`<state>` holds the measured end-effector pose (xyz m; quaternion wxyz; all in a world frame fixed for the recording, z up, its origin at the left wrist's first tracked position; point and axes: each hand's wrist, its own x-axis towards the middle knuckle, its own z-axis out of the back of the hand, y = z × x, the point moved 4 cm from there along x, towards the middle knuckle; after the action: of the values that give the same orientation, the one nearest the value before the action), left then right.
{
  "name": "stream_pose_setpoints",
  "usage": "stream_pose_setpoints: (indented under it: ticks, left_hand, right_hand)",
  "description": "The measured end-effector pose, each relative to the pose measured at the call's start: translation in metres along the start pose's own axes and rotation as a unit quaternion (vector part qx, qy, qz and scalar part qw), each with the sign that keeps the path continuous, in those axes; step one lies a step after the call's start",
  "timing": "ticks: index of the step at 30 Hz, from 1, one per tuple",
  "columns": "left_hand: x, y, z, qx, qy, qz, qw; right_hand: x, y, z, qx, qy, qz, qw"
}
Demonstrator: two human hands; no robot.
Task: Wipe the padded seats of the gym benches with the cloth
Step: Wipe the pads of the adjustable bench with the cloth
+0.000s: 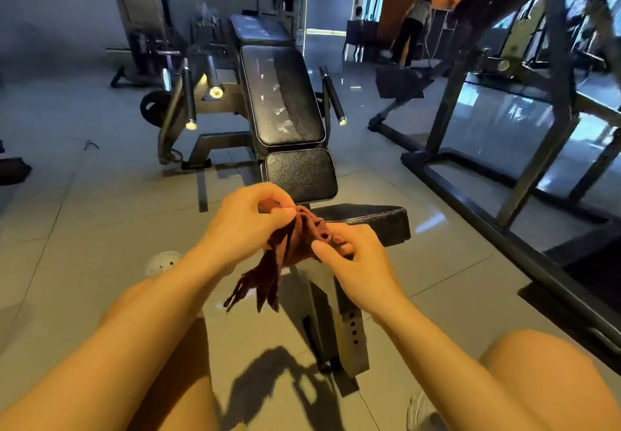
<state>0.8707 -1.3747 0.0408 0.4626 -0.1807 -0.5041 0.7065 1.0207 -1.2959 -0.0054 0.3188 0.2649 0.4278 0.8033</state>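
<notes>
Bare knees and forearms are filling the lower edge of the view, with a pale shoe [424,410] showing on the tiled floor [84,229]. Both hands are working a dark red cloth [289,245] in mid-air, above the floor and just short of the bench. Left hand [248,218] is pinching the upper bunched part between curled fingers and thumb; right hand [353,259] is gripping the lower side with its fingers curled into the folds. Loose ends of the cloth are hanging down between the wrists. Directly ahead, the black padded seat [369,217] of a gym bench is sitting just behind the cloth, partly hidden by the hands. Beyond it, a small pad [300,173] and a long inclined back pad [282,97] are rising away from the camera. Dark machine frames are standing to either side. A person [411,27] is standing in the far background.
</notes>
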Motion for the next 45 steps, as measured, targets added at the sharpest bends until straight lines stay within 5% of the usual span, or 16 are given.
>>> stream_pose_setpoints:
  ticks: [8,13,19,27,33,40,45]
  left_hand:
    - [0.056,0.066,0.03,-0.053,0.051,0.012,0.997]
    - [0.087,0.096,0.046,-0.043,0.145,0.026,0.988]
    - [0.118,0.116,0.059,0.113,0.239,-0.066,0.962]
    - [0.157,0.126,0.068,0.087,0.326,-0.186,0.923]
    - [0.179,0.15,0.057,0.04,0.386,-0.256,0.885]
    - [0.198,0.152,0.05,0.001,0.359,-0.351,0.865]
    - [0.222,0.159,0.057,-0.093,0.394,-0.205,0.891]
  right_hand:
    - [0.078,-0.005,-0.087,0.153,0.069,-0.08,0.983]
    - [0.104,-0.016,-0.113,0.278,0.086,-0.207,0.934]
    - [0.126,-0.02,-0.115,0.217,0.047,-0.204,0.954]
    - [0.132,-0.011,-0.135,0.225,0.035,-0.257,0.939]
    - [0.13,-0.01,-0.161,0.263,-0.115,-0.286,0.914]
    - [0.134,0.009,-0.17,0.29,-0.306,-0.259,0.869]
    - [0.143,0.031,-0.184,0.316,-0.395,-0.233,0.83]
